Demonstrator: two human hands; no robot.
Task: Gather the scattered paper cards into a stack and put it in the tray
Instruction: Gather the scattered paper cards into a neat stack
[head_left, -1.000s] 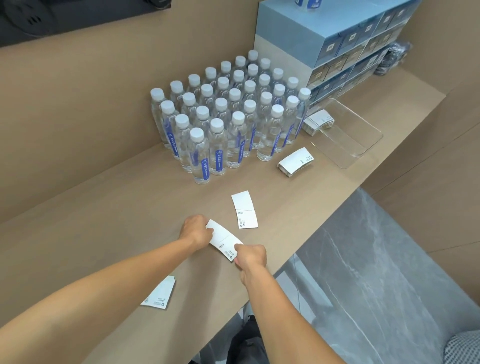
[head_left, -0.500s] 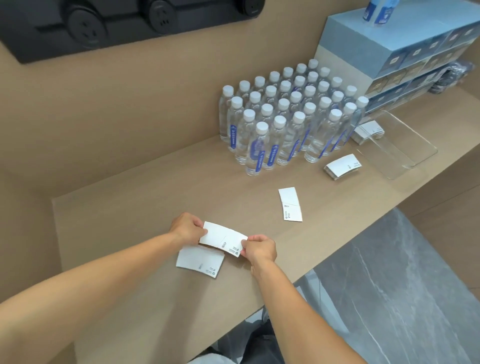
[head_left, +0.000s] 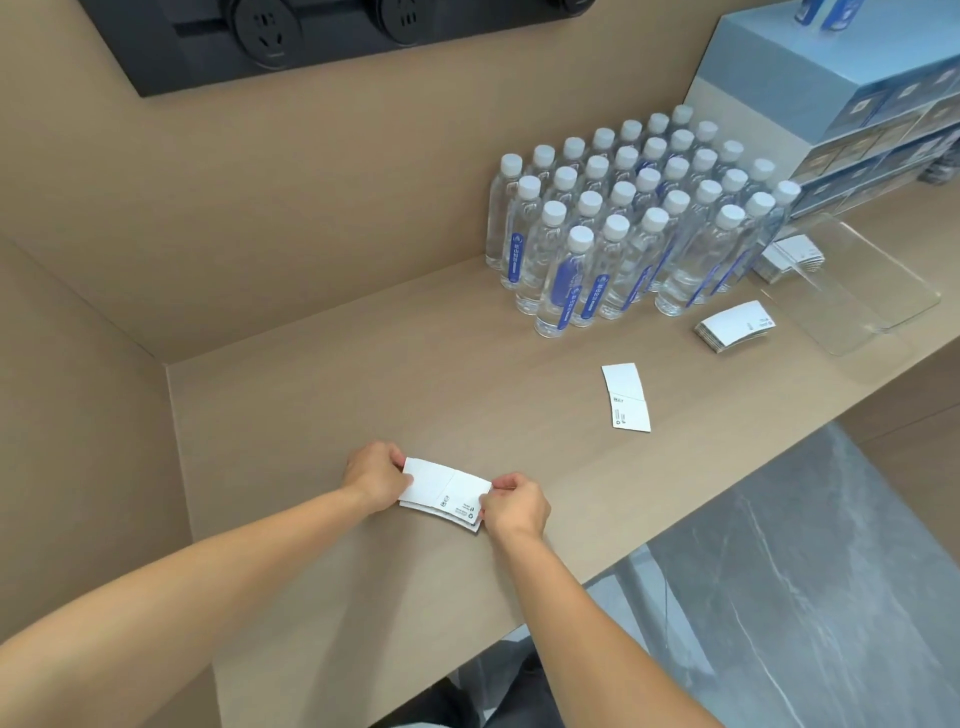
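My left hand (head_left: 375, 479) and my right hand (head_left: 515, 506) pinch the two ends of a white paper card (head_left: 445, 491) that lies squarely over a second card on the beige counter. One loose white card (head_left: 626, 397) lies flat further right. A small stack of cards (head_left: 733, 327) rests beside the clear plastic tray (head_left: 852, 332), which stands at the far right. Another pile of cards (head_left: 792, 255) sits inside the tray's back end, partly hidden by bottles.
A dense block of water bottles (head_left: 631, 228) with white caps stands at the back of the counter. Blue and grey boxes (head_left: 852, 104) are stacked behind them. The counter's front edge (head_left: 649, 540) drops to a grey marble floor. A black socket panel (head_left: 322, 31) hangs on the wall.
Both hands carried the held card to the left and set it down on top of the other loose card. The camera view swung left too.
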